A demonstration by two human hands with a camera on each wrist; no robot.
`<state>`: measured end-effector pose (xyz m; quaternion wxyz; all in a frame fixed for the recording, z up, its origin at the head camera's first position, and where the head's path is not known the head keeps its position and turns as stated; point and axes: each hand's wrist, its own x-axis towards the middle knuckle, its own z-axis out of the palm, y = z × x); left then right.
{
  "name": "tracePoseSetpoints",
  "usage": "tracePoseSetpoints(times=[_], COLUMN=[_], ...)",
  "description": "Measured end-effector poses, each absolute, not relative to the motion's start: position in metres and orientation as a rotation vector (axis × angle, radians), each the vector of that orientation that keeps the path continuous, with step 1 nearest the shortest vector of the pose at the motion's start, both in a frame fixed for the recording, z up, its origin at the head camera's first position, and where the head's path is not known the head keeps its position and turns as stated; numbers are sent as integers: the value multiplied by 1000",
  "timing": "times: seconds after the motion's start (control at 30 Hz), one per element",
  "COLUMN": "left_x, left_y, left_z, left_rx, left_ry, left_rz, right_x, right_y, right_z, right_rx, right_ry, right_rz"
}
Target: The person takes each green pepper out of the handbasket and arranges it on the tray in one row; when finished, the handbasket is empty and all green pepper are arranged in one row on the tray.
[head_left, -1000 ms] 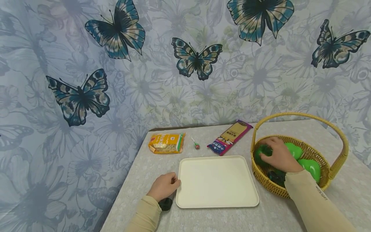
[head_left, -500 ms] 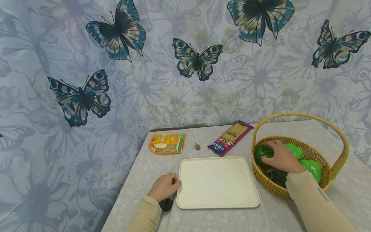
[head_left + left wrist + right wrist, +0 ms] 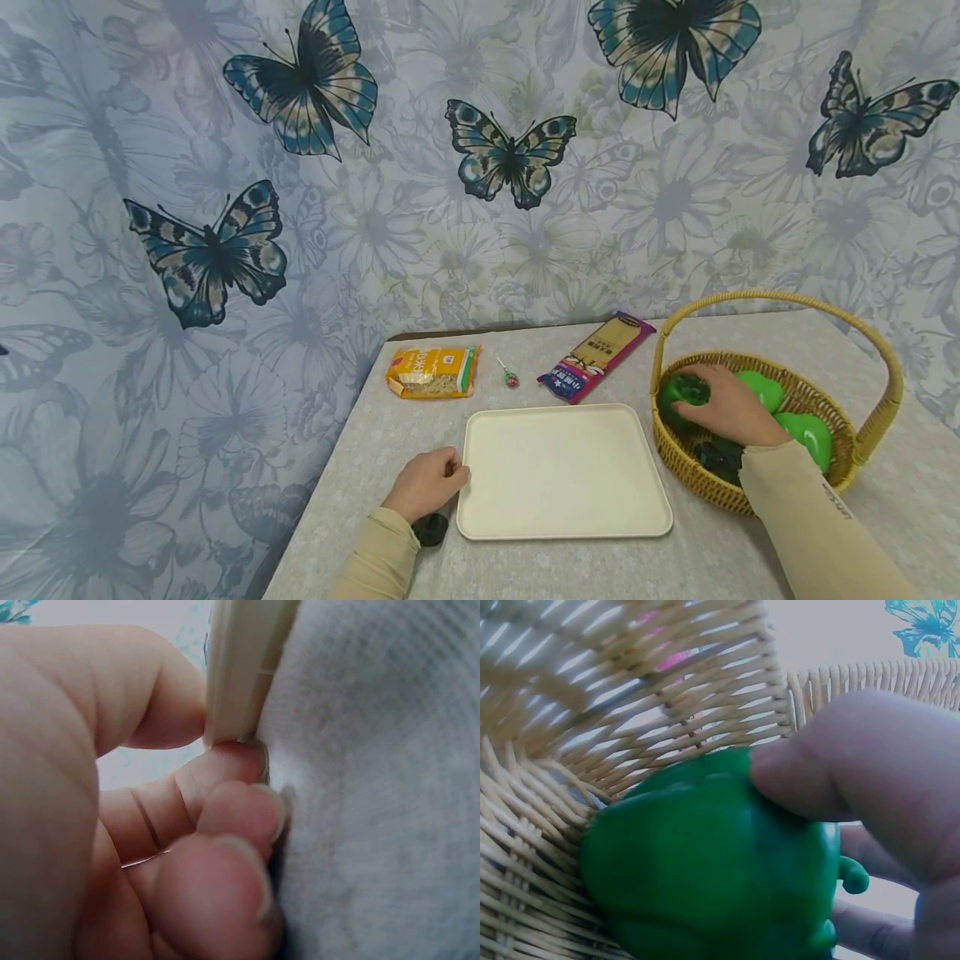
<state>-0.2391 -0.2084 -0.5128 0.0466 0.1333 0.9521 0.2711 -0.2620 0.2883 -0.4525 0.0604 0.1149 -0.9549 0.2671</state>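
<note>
The right hand [image 3: 731, 408] grips a dark green, glossy, stemmed pepper [image 3: 705, 862], thumb on one side and fingers on the other, inside a yellow-brown woven wicker basket [image 3: 677, 458]. Two bright green, smooth, rounded objects [image 3: 808, 437] lie in the basket right beside that hand. The left hand [image 3: 425, 483], fingers curled, pinches the near edge of a cream, shallow rectangular tray [image 3: 562, 475], which lies between the hands. Beyond the left hand, an orange-yellow plastic food bag [image 3: 431, 372] lies on the pale, cloth-covered table [image 3: 570, 571].
</note>
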Motion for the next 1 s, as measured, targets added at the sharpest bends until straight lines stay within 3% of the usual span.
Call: tracePoseSetpoints(times=[0.47,1.0], left_x=[-241,-242], left_y=[-209,-210], left_z=[-515,-515], left_rx=[379,403], left_ry=[2880,2894], left_rz=[844,836], right_x=[-261,-221], right_y=[290,289], right_z=[-442,-404], right_rx=[214,84], right_ry=[-2776,-2663], right_rz=[854,1137])
